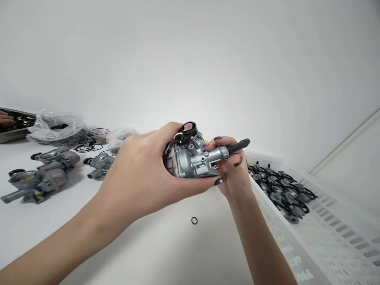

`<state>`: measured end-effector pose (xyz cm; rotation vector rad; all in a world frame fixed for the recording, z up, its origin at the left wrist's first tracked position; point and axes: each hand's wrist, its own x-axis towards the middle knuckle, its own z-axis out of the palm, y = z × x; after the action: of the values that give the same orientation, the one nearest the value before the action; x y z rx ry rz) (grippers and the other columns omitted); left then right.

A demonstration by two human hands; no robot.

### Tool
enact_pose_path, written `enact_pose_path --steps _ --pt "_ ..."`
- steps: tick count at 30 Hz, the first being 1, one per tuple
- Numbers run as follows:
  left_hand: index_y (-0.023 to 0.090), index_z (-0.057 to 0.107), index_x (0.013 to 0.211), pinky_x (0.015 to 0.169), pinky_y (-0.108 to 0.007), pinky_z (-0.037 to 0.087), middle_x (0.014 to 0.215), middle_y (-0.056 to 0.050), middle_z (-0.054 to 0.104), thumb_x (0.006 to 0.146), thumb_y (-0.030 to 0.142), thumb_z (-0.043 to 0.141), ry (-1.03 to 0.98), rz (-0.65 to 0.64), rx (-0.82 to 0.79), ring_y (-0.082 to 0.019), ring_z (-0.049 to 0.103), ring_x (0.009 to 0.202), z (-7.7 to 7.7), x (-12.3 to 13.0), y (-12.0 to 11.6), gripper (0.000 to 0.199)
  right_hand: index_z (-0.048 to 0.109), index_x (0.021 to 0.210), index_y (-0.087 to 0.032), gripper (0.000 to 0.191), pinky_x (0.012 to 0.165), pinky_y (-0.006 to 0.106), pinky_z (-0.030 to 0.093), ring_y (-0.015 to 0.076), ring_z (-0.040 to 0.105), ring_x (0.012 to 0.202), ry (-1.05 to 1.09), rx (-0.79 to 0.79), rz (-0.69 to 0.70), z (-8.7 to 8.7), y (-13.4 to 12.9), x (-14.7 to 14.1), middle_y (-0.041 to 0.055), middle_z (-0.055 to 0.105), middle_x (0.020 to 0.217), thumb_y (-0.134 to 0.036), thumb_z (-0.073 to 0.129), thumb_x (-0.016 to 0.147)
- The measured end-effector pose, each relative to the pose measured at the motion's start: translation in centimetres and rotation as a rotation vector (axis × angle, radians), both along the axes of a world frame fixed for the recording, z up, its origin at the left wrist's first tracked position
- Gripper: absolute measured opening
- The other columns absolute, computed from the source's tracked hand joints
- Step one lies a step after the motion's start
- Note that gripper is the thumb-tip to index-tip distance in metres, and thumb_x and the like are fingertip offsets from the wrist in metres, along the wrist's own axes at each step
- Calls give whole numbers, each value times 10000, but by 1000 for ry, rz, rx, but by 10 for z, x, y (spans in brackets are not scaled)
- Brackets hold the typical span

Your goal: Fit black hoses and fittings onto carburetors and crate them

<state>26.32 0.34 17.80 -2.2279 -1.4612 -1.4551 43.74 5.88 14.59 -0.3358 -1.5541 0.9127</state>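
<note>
Both my hands hold a silver die-cast carburetor [192, 156] above the white table [166, 233]. My left hand [136, 170] wraps around its body from the left, with the fingers over the top and the thumb along the lower side. My right hand [234, 170] grips the narrower end from the right, with dark-painted nails showing. A black rubber stub [239, 146] sticks out to the right past my right hand. A round black-and-pink cap [187, 132] stands on top of the carburetor. The underside of the carburetor is hidden.
Several carburetors [38, 184] stand on the table at left, near loose black O-rings [87, 147] and plastic bags [56, 128]. One O-ring [194, 220] lies below my hands. A white perforated crate [297, 225] at right holds several dark parts. Another person's hand [6, 118] shows at a metal tray.
</note>
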Motion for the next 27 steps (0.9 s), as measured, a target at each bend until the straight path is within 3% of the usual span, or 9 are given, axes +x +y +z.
enact_pose_path --steps 10,15,19,27 --pt "300 606 1010 463 -203 390 668 62 632 579 695 704 11 -11 1 -121 542 514 -2 -4 6 593 711 989 -305 277 636 329 535 206 654 814 -9 -29 163 0 6 13 21 734 935 -399 710 728" --pt "258 617 1010 482 -213 378 661 56 614 611 592 733 -27 -30 -50 -111 500 528 3 1 -1 533 691 1011 -302 281 733 373 560 231 670 901 -32 -18 113 -4 8 12 35 736 984 -434 706 763" --pt "216 641 997 486 -217 360 623 50 576 600 492 762 -95 8 -135 -105 452 529 10 9 -10 499 687 1008 -305 269 727 359 562 221 673 893 -23 21 99 -4 6 9 35 735 984 -443 711 779" --pt "264 646 1030 430 -225 391 640 36 623 566 633 740 -93 -69 -86 -125 498 510 2 0 1 601 677 982 -314 274 670 307 552 184 661 802 21 15 67 -5 4 3 11 730 919 -464 737 761"
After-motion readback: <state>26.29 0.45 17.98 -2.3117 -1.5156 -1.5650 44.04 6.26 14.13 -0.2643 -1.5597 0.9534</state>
